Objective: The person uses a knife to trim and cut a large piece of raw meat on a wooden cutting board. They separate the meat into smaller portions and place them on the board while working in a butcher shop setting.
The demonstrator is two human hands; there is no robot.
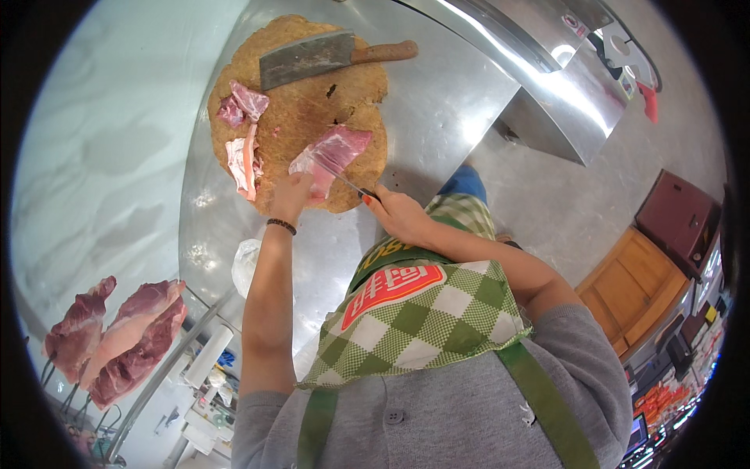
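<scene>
A slab of raw pink meat [343, 146] lies on a round wooden chopping block [304, 108]. My left hand [291, 192] presses its fingers against the near left edge of the meat. In my right hand [400, 212] is a thin-bladed knife [343, 176], gripped by its dark handle, with the blade lying across the meat. The blade's tip is at the meat's upper left part. On the block's left side are smaller raw meat pieces [249, 101] and a strip of meat with skin and fat [243, 164].
A cleaver [307, 58] with a wooden handle lies across the block's far side. The block stands on a stainless steel table [436, 105]. A white plastic bag [246, 267] sits beside my left forearm. Large raw meat cuts [132, 340] hang from hooks at lower left.
</scene>
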